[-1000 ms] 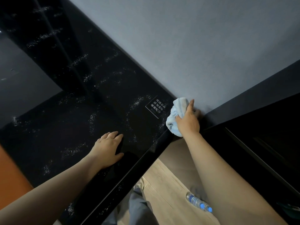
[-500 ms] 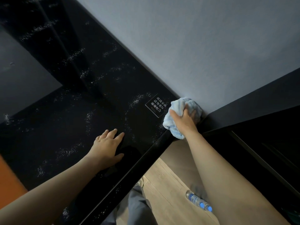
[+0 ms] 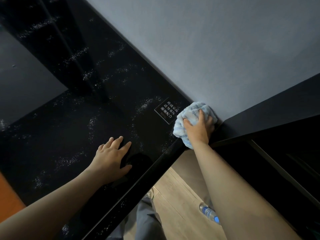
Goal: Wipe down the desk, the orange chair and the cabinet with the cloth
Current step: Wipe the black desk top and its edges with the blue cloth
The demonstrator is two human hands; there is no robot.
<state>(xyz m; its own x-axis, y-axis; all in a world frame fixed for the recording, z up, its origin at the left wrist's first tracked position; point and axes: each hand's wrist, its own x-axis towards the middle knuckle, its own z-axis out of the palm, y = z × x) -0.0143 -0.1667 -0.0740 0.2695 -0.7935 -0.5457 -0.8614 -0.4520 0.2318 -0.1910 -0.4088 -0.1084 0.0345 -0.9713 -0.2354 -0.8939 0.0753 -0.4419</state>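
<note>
We held the cloth (image 3: 191,112), a fluffy pale blue one, bunched up in our right hand (image 3: 199,129) at the right of the middle of the frame. The fingers of that hand were curled into the folds and gripped it, and the cloth sat on the far corner of the desk (image 3: 52,135), touching the grey wall (image 3: 207,49) behind it. Part of the cloth hung over the near edge of the desk under our wrist.

Our left hand (image 3: 110,158) lay palm down on the desk near the centre of the frame, well apart from the cloth. Its fingers were straight and a little spread, the thumb out to the side, and it held nothing.

The desk was black and glossy and filled the left half of the frame. Pale dusty streaks ran across it. A small dark sign (image 3: 167,110) with white characters lay flat on it just beside the cloth, to the left.

The cabinet (image 3: 277,161), also dark, stood at the right of the frame, and its top met the desk corner right where the cloth was. Of the orange chair (image 3: 7,196) we saw only a strip at the lower left edge, past the desk.

At the bottom of the frame, between desk and cabinet, we saw a light wooden floor (image 3: 173,196), a grey trouser leg (image 3: 149,222), and a plastic water bottle (image 3: 209,213) with a blue cap lying on its side, partly behind our right forearm.
</note>
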